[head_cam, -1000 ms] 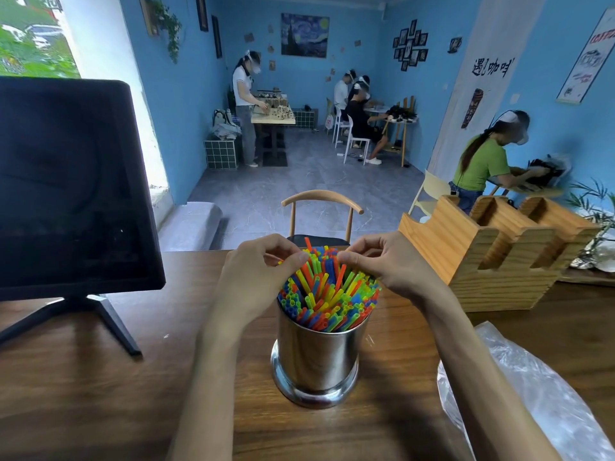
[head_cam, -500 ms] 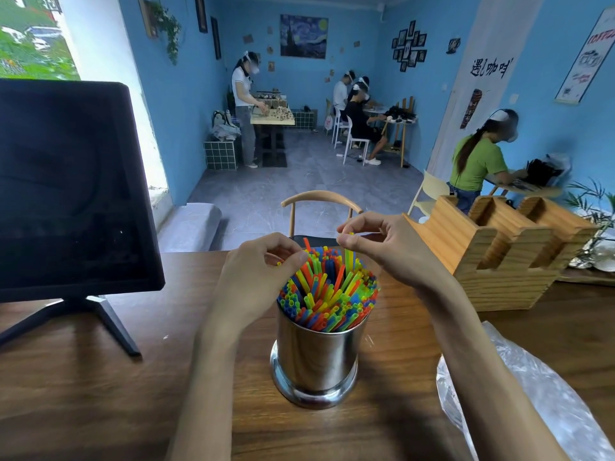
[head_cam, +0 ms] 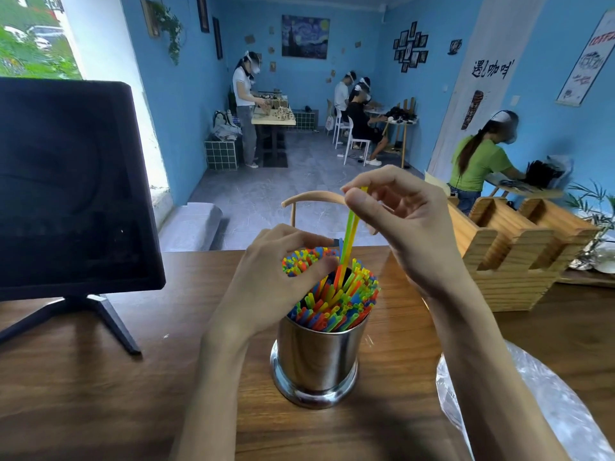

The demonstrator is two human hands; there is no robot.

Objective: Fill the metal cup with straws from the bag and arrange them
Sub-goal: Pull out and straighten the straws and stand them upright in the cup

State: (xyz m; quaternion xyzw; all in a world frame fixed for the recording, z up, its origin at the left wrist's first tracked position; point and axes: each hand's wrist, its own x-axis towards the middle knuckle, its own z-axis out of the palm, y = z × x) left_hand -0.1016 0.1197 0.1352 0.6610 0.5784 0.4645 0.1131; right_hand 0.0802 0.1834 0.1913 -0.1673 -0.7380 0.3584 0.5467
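We judge the filling nearly done: the cup stands on the table, packed with straws, and the bag lying flat to the cup's right looks empty. What remains is arranging. Above the cup, our right hand pinches the top of a green straw half lifted out of the bundle. Our left hand, at the cup's left rim, curls its fingers around a cluster of straws, parting it from the rest.
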